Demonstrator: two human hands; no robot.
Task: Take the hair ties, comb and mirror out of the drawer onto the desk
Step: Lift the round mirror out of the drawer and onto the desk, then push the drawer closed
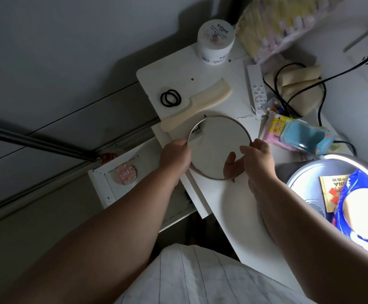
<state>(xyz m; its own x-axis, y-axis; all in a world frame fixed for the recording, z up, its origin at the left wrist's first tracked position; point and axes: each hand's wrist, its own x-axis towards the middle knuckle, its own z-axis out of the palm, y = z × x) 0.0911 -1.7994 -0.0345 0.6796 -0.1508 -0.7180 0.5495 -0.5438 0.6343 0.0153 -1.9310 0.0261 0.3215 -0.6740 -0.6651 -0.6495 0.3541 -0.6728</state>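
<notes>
Right now the fingers (245, 150) of the right hand (257, 163) are curled over the shiny metal rim of the round mirror (213, 145), and you can see them again in the glass. The left hand (174, 156) pinches the rim on the other side, with its fingers tucked behind so they are hard to see. Both hands hold the mirror between them, low over the front part of the white desk (240, 216), and I cannot tell if its bottom edge touches the top. Just past the mirror lies the cream comb (198, 106), flat on the desk, with its handle end close to the mirror's rim. Beside the comb, toward the desk's far corner, sit the black hair ties (170, 98) in a little overlapping bunch. A white jar (215, 41) stands near the back corner. Under the left arm the white drawer (121, 189) is pulled out, and a round pink thing (124, 174) lies inside it. To the right of the mirror are a pink packet (274, 130) and a blue case (306, 137), with a white power strip (257, 88) and black cables (297, 93) behind them. A bright metal bowl (310, 170) sits at the far right.
</notes>
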